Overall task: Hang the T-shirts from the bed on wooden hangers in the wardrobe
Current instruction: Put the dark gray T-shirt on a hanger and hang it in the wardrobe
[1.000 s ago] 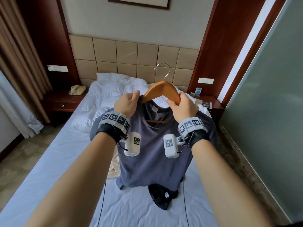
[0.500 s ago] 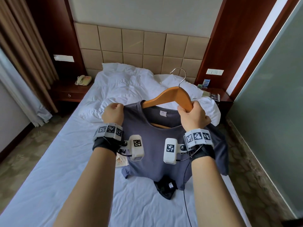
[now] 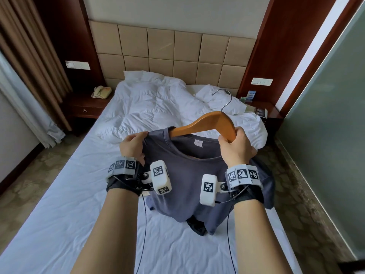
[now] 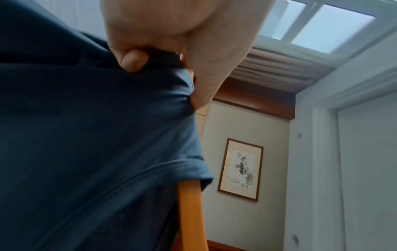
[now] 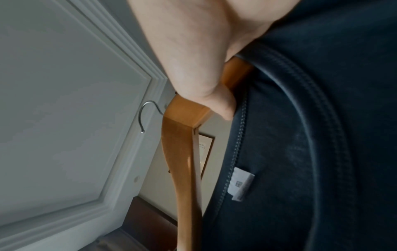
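Presently, the grey T-shirt (image 3: 185, 175) is held up over the bed (image 3: 59, 204), half mounted on the wooden hanger (image 3: 209, 123) — the hanger's left arm sits inside the collar, its right arm bare. The left hand (image 3: 132, 145) grips the shirt's left shoulder fabric, fingers curled round it. The right hand (image 3: 237, 149) clasps the hanger's right arm at the collar. A dark garment (image 3: 195, 226) lies on the sheet beneath — near the shirt's hem.
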Tool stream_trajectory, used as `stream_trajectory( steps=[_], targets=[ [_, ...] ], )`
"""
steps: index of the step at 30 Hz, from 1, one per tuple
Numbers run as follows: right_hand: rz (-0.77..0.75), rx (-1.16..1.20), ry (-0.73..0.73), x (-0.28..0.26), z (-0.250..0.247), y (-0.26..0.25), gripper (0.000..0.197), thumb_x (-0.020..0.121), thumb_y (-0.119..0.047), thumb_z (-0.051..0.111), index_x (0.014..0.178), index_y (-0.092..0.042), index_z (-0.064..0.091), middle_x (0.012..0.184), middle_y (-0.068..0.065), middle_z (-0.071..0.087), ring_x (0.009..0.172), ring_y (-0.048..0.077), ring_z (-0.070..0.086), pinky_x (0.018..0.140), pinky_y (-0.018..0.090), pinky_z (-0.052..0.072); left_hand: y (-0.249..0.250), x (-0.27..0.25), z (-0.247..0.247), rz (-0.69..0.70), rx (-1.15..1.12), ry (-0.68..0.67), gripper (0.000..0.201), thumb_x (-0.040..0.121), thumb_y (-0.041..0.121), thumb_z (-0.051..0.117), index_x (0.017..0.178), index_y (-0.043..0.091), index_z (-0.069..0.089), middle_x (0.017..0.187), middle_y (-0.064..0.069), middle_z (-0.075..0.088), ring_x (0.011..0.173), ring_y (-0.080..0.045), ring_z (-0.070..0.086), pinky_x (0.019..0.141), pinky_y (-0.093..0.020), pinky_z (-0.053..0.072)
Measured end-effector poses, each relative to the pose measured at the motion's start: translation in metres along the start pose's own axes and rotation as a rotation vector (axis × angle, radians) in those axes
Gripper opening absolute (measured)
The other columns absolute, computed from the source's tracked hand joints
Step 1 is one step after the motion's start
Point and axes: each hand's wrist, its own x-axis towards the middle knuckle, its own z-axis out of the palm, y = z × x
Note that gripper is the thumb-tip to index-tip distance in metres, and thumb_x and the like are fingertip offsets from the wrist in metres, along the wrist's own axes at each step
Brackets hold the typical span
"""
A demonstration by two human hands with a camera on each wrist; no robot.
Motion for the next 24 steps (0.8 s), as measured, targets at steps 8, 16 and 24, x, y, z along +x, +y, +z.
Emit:
stream_trajectory(
  steps=[8, 16, 24],
  targets=[
    [0.005, 0.021, 0.098, 0.001, -0.014, 0.014, 0.013, 0.090, -0.025, 0.065, 0.092, -0.021, 0.052, 0.086, -0.003, 0.061, 0.083, 0.020, 0.045, 0.109, 0.048, 0.031, -0.006, -0.003, 0.004, -0.115, -0.119, 0.145, 0.019, 0.080, 0.017, 0.079, 0.075, 0.007, 0.063, 0.058, -0.004, 0.047, 0.051, -0.014, 0.043, 0.038, -0.017, 0.032],
    [0.008, 0.019, 0.048, 0.006, -0.015, 0.008, 0.013, 0.091, -0.024, 0.064, 0.096, -0.020, 0.054, 0.095, 0.000, 0.066, 0.094, 0.025, 0.054, 0.109, 0.045, 0.028, -0.003, -0.010, 0.009, -0.142, -0.064, -0.011, 0.020, 0.083, 0.036, 0.075, 0.082, 0.018, 0.067, 0.098, -0.006, 0.062, 0.092, -0.019, 0.056, 0.086, -0.039, 0.051],
    [-0.043, -0.045, 0.011, 0.003, -0.008, 0.001, 0.014, 0.091, -0.028, 0.063, 0.094, -0.021, 0.051, 0.089, -0.002, 0.063, 0.096, 0.030, 0.058, 0.102, 0.042, 0.028, -0.006, -0.003, 0.006, 0.050, 0.211, 0.011, 0.023, 0.078, 0.043, 0.073, 0.071, 0.022, 0.066, 0.077, -0.007, 0.063, 0.082, -0.028, 0.063, 0.082, -0.041, 0.053]
  ],
)
